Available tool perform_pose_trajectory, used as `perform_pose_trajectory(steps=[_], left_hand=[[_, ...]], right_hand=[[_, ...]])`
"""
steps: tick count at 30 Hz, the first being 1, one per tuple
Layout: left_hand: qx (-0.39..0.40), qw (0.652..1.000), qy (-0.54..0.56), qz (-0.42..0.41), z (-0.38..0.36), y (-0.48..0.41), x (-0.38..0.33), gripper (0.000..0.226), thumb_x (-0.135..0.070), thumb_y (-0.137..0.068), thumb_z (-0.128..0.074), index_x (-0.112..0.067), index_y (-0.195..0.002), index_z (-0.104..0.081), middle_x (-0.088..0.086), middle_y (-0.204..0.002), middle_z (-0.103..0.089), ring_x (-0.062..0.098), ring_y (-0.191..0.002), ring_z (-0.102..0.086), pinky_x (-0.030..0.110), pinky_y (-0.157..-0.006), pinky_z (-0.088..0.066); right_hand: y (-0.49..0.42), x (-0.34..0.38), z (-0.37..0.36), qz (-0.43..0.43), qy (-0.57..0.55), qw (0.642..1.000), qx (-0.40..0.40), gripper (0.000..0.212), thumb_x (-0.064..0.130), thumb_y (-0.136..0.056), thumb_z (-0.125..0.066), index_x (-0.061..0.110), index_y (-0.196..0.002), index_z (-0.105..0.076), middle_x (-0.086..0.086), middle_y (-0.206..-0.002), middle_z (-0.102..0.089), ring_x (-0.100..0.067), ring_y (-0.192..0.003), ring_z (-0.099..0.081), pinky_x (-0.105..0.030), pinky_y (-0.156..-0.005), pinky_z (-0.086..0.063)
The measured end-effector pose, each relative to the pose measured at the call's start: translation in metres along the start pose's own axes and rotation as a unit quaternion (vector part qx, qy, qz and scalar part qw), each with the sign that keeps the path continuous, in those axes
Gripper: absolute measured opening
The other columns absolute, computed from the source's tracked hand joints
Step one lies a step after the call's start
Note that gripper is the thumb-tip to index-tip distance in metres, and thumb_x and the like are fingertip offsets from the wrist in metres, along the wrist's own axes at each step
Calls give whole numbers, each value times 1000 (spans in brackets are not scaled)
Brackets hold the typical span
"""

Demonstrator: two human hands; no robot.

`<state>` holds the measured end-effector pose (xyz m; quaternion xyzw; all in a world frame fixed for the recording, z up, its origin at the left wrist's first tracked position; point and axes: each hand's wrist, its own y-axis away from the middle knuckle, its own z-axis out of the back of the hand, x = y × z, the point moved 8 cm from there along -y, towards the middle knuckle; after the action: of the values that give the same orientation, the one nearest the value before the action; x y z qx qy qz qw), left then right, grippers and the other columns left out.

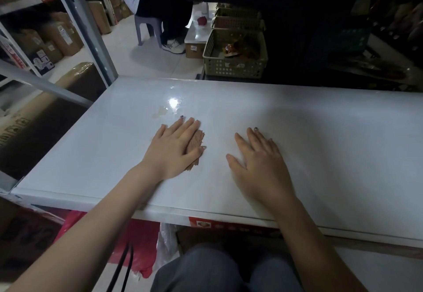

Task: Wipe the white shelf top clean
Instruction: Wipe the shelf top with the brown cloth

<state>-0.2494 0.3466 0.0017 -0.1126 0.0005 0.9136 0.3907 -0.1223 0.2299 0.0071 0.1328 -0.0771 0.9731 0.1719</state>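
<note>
The white shelf top (320, 154) fills the middle of the view. The left hand (174, 147) lies flat on a brown cloth (196, 139), with the fingers straight and close together, pressing it onto the surface. The hand covers most of the cloth; only its edge shows at the 3 o'clock side of the hand, under the thumb. The right hand (258, 159) is at 3 o'clock from the cloth, apart from it. It rests on the bare surface with the palm down and the fingers spread, and it holds nothing. A small wet patch (160, 111) lies at 12 o'clock from the left hand, beside a bright light reflection. Behind the shelf top, at 12 o'clock, stands a plastic basket (229, 67).
</note>
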Motion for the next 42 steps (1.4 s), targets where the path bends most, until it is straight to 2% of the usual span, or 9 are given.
perform_pose_trajectory(steps=[9, 11, 14, 18, 22, 25, 30, 34, 42], left_hand=[[6, 1000, 13, 17, 2, -25, 2, 94, -69, -64, -5, -29, -148, -13, -10, -155, -13, 9, -143, -2, 36, -113, -3], [16, 1000, 15, 21, 1, -32, 4, 87, -67, -70, -11, -28, -148, -12, -9, -156, -12, 9, -143, -1, 37, -113, -2], [24, 999, 3, 26, 2, -43, 5, 73, -59, -83, -21, -26, -148, -12, -8, -156, -11, 10, -143, -1, 37, -113, -3], [23, 999, -1, 27, 3, -58, 8, 74, -58, -82, -22, -24, -148, -14, -7, -156, -14, 12, -143, -3, 37, -112, -7], [14, 1000, -1, 28, 4, -73, 12, 61, -47, -96, -34, -23, -148, -14, -5, -156, -14, 13, -143, -3, 37, -113, -6], [17, 999, 0, 31, 3, -84, 16, 64, -52, -93, -31, -24, -148, -14, -5, -156, -14, 14, -143, -4, 39, -113, -6], [12, 999, 3, 40, 7, -103, 19, 60, -45, -95, -35, -22, -147, -16, -6, -155, -15, 14, -143, -4, 39, -113, -5], [9, 999, -1, 44, 8, -118, 23, 59, -44, -95, -35, -21, -147, -18, -5, -155, -17, 15, -143, -5, 39, -113, -7], [23, 998, -6, 53, 7, -139, 28, 61, -46, -96, -33, -19, -147, -16, -4, -156, -14, 15, -143, -3, 41, -114, -5]], right_hand=[[-1, -1, -2, 1, -2, 1000, -5, 60, 53, -93, -20, 31, -148, -14, 2, -158, -4, -12, -144, 2, -28, -109, 10], [-2, -1, -2, 0, 0, 1000, -7, 64, 54, -89, -17, 31, -148, -13, 2, -158, -4, -12, -144, 2, -27, -109, 11], [-2, -1, -2, 5, 1, 1000, -10, 59, 52, -93, -22, 31, -148, -14, 2, -158, -5, -12, -143, 2, -26, -107, 11], [-2, -2, -2, 5, -3, 1000, -9, 58, 51, -95, -26, 31, -148, -14, 3, -158, -4, -11, -143, 3, -25, -107, 12], [-3, -2, -3, 1, -4, 1000, -12, 65, 54, -87, -17, 32, -148, -14, 3, -158, -4, -11, -143, 2, -25, -109, 11], [-4, -2, -4, 1, -6, 1000, -9, 67, 55, -85, -15, 33, -148, -13, 4, -158, -3, -10, -143, 4, -24, -107, 12], [-3, -3, -2, -2, -6, 1000, -14, 68, 57, -84, -12, 35, -148, -12, 6, -158, -1, -8, -142, 5, -22, -106, 16], [-4, -2, -1, 1, 0, 1000, -19, 73, 59, -80, -4, 35, -148, -13, 6, -158, -2, -7, -142, 5, -20, -105, 18], [-4, -1, -1, 0, 6, 1000, -17, 78, 60, -75, 1, 36, -147, -13, 6, -158, -3, -7, -142, 4, -18, -102, 19]])
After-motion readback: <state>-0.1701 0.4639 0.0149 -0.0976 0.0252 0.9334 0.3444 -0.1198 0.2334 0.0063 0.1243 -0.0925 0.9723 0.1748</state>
